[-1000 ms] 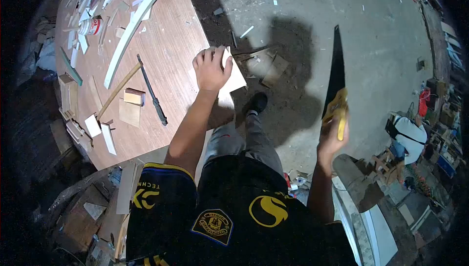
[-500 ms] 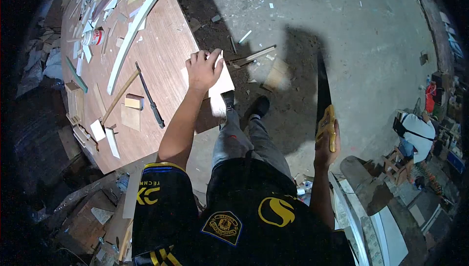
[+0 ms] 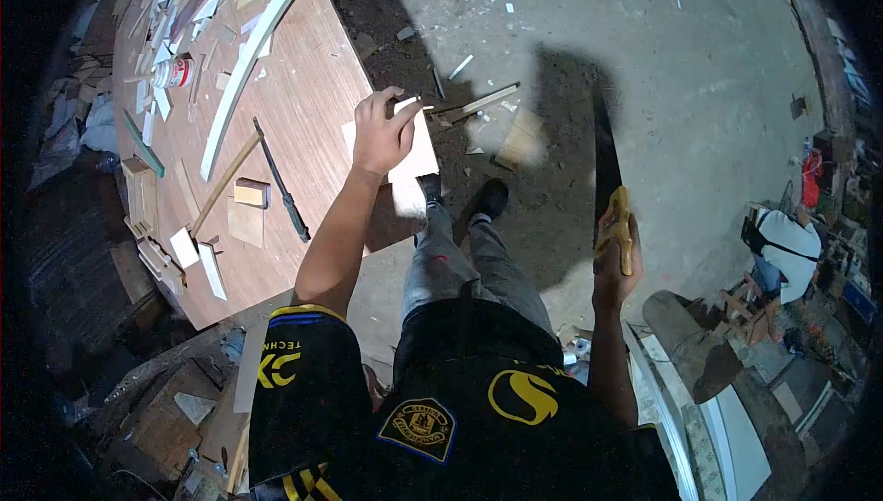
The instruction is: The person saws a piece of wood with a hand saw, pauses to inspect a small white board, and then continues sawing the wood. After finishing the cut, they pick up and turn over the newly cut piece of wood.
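Observation:
My left hand (image 3: 380, 142) is over a pale wooden board (image 3: 418, 159) at the right edge of the table. Its thumb and forefinger close around a small wood strip (image 3: 426, 107), of which only a light end shows. The fingers partly cover the board. To the right, away from the table, my right hand (image 3: 614, 271) grips a handsaw (image 3: 618, 220) by its yellow handle. The dark blade points forward over the floor and blends into the shadow there.
On the wooden table (image 3: 313, 87) lie a long curved white strip (image 3: 246, 78), a dark rod-like tool (image 3: 283, 188), a sanding-block-like piece (image 3: 251, 193), a white-and-red jar (image 3: 173, 72) and many offcuts. Wood scraps (image 3: 487, 103) litter the floor. Another person (image 3: 786, 248) crouches at the far right.
My left hand has lifted slightly and its fingers have shifted on the board, with the small strip now sticking out past them. The handsaw has moved up slightly.

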`<state>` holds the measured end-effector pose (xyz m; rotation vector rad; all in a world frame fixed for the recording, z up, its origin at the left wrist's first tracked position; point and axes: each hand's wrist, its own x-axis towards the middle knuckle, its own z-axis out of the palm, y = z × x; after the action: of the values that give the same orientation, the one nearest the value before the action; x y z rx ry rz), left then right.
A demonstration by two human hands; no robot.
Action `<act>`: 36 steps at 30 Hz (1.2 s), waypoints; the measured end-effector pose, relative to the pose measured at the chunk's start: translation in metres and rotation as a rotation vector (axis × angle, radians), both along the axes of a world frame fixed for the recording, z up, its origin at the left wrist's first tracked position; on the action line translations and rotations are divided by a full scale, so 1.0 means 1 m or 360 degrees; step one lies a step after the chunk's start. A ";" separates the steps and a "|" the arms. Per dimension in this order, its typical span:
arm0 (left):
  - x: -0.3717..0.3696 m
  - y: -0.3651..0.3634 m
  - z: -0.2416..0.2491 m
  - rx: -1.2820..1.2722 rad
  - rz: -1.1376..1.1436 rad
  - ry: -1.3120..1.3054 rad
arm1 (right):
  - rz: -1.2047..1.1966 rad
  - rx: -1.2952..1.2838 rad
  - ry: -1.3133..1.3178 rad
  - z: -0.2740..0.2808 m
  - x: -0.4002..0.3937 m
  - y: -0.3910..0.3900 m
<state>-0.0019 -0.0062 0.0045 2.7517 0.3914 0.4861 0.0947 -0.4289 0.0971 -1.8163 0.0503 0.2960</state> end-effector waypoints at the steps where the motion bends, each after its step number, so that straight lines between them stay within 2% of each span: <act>1: 0.000 0.000 -0.003 0.0006 0.0039 -0.0040 | -0.0001 -0.0001 -0.0002 0.000 -0.001 0.003; 7: 0.008 -0.004 0.011 0.0123 0.0053 0.0061 | 0.0024 0.0189 0.0258 -0.001 -0.005 0.020; 9: 0.009 -0.004 0.015 0.0148 0.0053 0.0099 | 0.0113 -0.0059 -0.0083 -0.012 -0.005 0.022; 11: 0.008 -0.005 0.017 0.0089 0.0058 0.0341 | 0.0122 -0.0080 -0.0018 -0.013 -0.005 0.019; 18: 0.006 0.001 0.009 0.0093 -0.0075 0.0125 | 0.0049 0.0063 0.0177 0.000 -0.005 0.029; 22: 0.006 0.004 0.011 0.0133 -0.0275 0.0035 | 0.0061 0.0014 0.0061 -0.004 -0.003 0.028; 25: 0.005 -0.002 0.011 0.0140 -0.0152 0.0055 | 0.0047 0.0075 0.0208 -0.005 -0.002 0.028; 27: 0.002 -0.008 0.007 -0.0063 0.0092 -0.0053 | 0.0216 -0.0031 -0.0047 -0.015 -0.001 0.024; 28: -0.002 -0.011 0.005 0.0103 0.0142 -0.0081 | 0.0219 -0.0029 -0.0047 -0.015 -0.001 0.025; 31: -0.006 -0.017 0.004 0.0199 0.0362 0.0065 | 0.0330 -0.0105 -0.0147 -0.008 -0.002 0.040; 34: -0.007 -0.020 0.012 0.0007 0.0336 0.0084 | 0.0418 0.0132 0.0153 0.031 -0.006 0.074; 36: -0.014 -0.024 0.014 -0.0112 0.0242 0.0210 | 0.0490 0.0189 0.0163 0.050 -0.007 0.097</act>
<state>-0.0154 -0.0301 0.0188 2.7061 0.6411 0.3211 0.0879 -0.3317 0.1472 -1.6875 -0.1737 0.5977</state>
